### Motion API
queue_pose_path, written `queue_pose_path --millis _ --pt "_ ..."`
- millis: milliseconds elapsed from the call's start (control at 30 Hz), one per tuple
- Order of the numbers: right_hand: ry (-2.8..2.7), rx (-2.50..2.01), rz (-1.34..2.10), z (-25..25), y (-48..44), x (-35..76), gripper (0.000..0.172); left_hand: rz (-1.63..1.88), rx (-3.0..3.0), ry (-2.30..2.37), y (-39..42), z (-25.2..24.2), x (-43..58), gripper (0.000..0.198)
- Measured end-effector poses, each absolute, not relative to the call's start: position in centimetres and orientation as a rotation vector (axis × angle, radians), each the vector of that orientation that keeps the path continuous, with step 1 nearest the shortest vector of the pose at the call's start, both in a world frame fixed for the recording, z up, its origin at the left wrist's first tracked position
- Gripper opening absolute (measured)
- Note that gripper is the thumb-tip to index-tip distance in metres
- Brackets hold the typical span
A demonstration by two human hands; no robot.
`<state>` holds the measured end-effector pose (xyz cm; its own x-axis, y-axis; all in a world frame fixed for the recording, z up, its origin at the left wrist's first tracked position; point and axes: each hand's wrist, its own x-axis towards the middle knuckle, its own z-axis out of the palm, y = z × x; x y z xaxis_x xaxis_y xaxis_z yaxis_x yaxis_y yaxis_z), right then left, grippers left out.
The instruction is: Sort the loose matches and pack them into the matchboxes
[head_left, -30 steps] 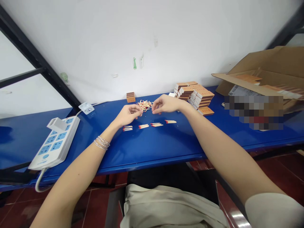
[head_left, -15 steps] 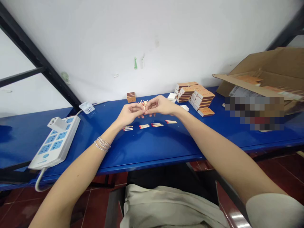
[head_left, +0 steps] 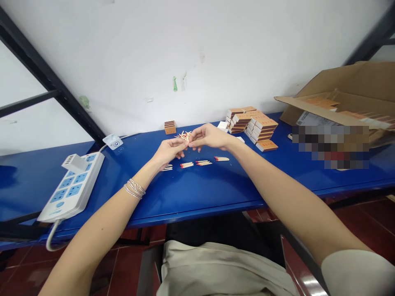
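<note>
My left hand [head_left: 170, 151] is closed in a pinch, its fingertips meeting those of my right hand [head_left: 206, 137], which is pinching too. Between them are the pale ends of matches [head_left: 187, 139], too small and covered to count. Just behind the fingertips lies a loose pile of red-tipped matches [head_left: 182, 135]. In front of my hands, small groups of matches lie in a row: one partly under my left wrist [head_left: 167, 167], then a left-middle group [head_left: 187, 165], a right-middle group [head_left: 204, 163] and a right group [head_left: 221, 159].
Stacked matchboxes [head_left: 261, 124] stand at the back right, with white inner trays [head_left: 222, 126] beside them. Another small stack of matchboxes [head_left: 169, 127] is by the wall. An open cardboard box [head_left: 321, 111] sits far right; a power strip [head_left: 74, 187] lies at the left of the blue table [head_left: 197, 197].
My left hand has shifted slightly down and tilted, uncovering more of the loose match pile. My right hand stays almost in place, fingertips still against the left ones.
</note>
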<state>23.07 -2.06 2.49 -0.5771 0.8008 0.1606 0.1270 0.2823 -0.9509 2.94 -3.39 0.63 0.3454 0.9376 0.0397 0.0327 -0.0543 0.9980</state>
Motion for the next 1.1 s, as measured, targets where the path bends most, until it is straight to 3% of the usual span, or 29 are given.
queue_pose_path --millis 133,300,467,667,867,1100 --pt "-1.997 -0.932 1.312 3.4 -2.2 23.9 0.026 0.917 1.571 1.037 -3.2 0.5 2.9 0.042" --pt "-2.373 -1.6 0.899 5.1 -1.8 27.2 0.022 0.934 1.804 1.204 -2.4 0.7 2.1 0.033" --pt "-2.506 -1.976 0.859 5.3 -1.5 28.9 0.018 0.811 2.223 1.466 -1.5 1.0 0.6 0.02" --pt "-2.563 -1.893 0.82 5.1 -1.5 28.6 0.021 0.647 2.377 1.614 -0.7 0.6 -0.1 0.028" --pt "-2.306 -1.642 0.382 2.8 -0.4 26.1 0.022 0.55 2.504 1.604 -0.5 0.2 0.1 0.034" --pt "-2.284 -1.5 0.216 -0.1 0.7 23.1 0.021 0.541 2.53 1.569 -0.7 0.4 0.3 0.034"
